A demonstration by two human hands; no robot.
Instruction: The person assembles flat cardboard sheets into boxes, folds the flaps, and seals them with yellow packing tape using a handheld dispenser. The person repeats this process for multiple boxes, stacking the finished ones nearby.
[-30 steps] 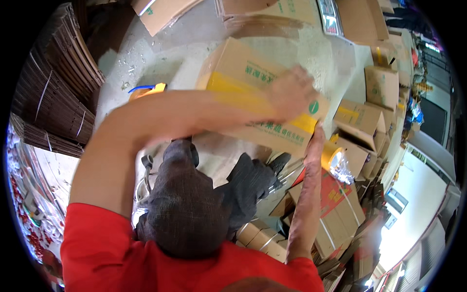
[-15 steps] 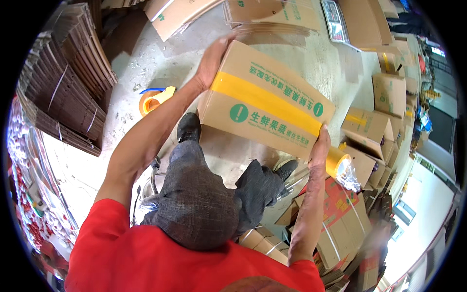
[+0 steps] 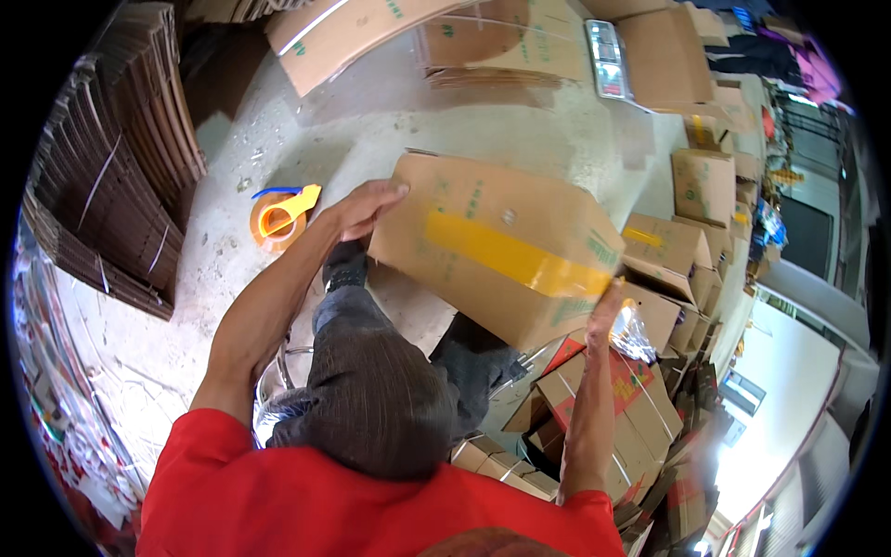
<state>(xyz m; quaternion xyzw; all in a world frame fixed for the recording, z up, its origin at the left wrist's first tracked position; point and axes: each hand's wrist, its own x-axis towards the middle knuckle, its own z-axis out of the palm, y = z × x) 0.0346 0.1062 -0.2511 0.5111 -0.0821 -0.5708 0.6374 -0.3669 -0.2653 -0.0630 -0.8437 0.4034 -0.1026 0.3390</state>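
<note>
A brown cardboard box point(image 3: 473, 190) is held up in front of my legs, slightly blurred and tilted, its right end nearer to me. A strip of yellow tape point(image 3: 510, 255) runs along the face I see, with faint green print around it. My left hand point(image 3: 371, 208) grips the box's left end, thumb on the near face. At the lower right corner my right hand point(image 3: 604, 314) holds the other end; some of its fingers are hidden. On the floor left of my left forearm lies an orange-yellow tape dispenser point(image 3: 283, 219) with a blue part.
Flattened cartons point(image 3: 121, 186) stand stacked at left, and more flat cardboard point(image 3: 501, 46) lies at the far side. A scale point(image 3: 607, 60) sits beside a large carton. Several cartons point(image 3: 664, 241) line the right. Strapped cardboard point(image 3: 617, 408) lies by my right forearm.
The box has turned in my hands, so a different face with a shorter tape strip shows. Its left end has come nearer, with my left hand lower on it.
</note>
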